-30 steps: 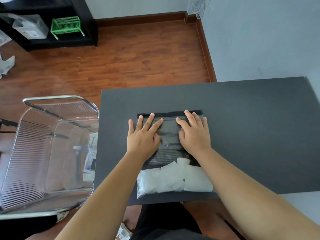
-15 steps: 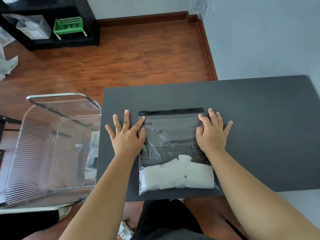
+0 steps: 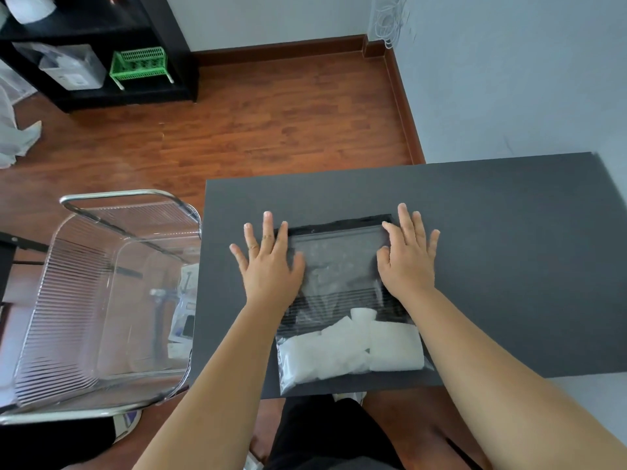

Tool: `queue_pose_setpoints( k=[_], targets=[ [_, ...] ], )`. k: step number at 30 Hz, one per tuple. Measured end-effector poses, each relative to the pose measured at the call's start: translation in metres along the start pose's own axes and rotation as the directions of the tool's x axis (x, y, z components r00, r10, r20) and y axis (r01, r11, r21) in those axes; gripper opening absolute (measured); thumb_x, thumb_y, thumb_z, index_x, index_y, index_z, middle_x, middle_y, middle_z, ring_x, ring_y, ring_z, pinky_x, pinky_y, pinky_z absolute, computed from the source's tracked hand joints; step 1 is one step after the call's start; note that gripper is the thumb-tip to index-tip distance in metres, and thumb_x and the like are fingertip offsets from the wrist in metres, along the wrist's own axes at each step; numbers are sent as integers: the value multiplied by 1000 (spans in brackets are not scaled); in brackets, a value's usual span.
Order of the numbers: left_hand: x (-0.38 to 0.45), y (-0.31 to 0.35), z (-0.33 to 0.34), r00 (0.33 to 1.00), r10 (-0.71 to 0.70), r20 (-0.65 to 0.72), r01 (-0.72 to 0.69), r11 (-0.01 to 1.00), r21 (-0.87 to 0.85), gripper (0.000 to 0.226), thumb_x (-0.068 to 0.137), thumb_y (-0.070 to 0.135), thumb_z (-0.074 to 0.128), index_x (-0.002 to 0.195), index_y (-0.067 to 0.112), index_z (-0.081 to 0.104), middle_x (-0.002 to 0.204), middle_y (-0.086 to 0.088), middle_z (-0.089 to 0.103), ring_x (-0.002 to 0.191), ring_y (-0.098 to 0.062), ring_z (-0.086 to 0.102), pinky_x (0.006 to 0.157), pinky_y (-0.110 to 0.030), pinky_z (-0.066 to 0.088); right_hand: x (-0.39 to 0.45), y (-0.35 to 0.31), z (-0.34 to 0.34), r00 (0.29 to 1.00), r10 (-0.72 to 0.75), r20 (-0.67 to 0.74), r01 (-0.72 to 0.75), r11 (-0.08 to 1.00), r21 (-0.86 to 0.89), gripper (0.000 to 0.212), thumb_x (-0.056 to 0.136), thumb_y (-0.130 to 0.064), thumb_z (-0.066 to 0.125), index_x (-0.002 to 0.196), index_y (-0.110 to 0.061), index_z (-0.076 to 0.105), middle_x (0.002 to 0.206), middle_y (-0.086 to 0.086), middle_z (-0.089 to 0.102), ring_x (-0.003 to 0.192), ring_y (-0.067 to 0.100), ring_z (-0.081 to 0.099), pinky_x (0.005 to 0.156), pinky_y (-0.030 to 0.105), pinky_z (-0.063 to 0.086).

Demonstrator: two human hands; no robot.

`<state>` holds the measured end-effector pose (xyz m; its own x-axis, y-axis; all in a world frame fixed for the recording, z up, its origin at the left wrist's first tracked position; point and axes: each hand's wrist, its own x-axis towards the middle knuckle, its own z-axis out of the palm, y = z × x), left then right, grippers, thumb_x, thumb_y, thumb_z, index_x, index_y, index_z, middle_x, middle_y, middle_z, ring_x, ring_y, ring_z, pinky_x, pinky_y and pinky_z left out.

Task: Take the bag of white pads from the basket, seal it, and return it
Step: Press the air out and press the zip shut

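At the far left a clear ribbed basket (image 3: 101, 300) with a chrome rim stands on the floor just beside the dark table (image 3: 509, 266), with some packaged items dimly visible through its wall. On the table, the left hand (image 3: 269, 269) lies flat with fingers spread and straight, grasping nothing, its palm pressing the upper left edge of the clear bag (image 3: 339, 266). The bag lies flat near the table's front edge, its black zip strip (image 3: 339, 222) at the far end and the white pads (image 3: 356, 351) bunched at the near end, while the right hand (image 3: 409, 259) presses its upper right corner, likewise flat and released.
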<state>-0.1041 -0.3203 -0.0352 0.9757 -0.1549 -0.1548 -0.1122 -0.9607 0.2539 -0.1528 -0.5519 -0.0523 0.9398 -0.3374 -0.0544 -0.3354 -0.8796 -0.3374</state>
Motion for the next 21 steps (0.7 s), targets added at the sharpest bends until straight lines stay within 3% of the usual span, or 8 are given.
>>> queue_pose_setpoints(
  k=[2,4,9,17,21],
  targets=[
    [1,23,6,983,175,59,-179,982,63,59,100,43,32,155,25,19,165,8,4,149,-32,-7,115,-57,-9,2,-14,-2,989,-137,56,137,991,11,53,92,-19,40,145,-20,40,164,-1,10,150,24,4,118,51,-1],
    [2,38,13,954,264,140,-277,958,79,58,102,43,26,156,24,16,164,9,6,150,-31,-4,117,-53,-7,2,-30,3,960,-254,114,256,967,-2,54,93,-22,43,147,-23,38,164,0,11,150,25,6,118,49,1],
    [2,36,23,949,262,176,-267,964,9,56,104,40,26,156,25,14,164,8,8,151,-29,2,120,-48,1,-3,-42,19,955,-239,176,243,970,3,53,96,-25,43,149,-26,35,163,1,12,150,27,7,119,47,2],
    [2,22,21,969,209,133,-226,966,125,55,99,45,12,153,36,20,162,12,18,150,-25,15,117,-54,-5,-1,-31,14,959,-230,168,249,963,-103,57,93,-26,40,149,-28,32,162,-6,20,149,25,12,117,54,-2],
    [2,10,16,983,154,104,-166,979,121,49,100,39,20,149,43,28,159,15,27,148,-23,21,115,-56,-9,-3,-10,9,981,-133,139,150,981,-122,59,90,-26,34,148,-30,33,160,-12,23,149,25,13,114,55,-10]
  ],
)
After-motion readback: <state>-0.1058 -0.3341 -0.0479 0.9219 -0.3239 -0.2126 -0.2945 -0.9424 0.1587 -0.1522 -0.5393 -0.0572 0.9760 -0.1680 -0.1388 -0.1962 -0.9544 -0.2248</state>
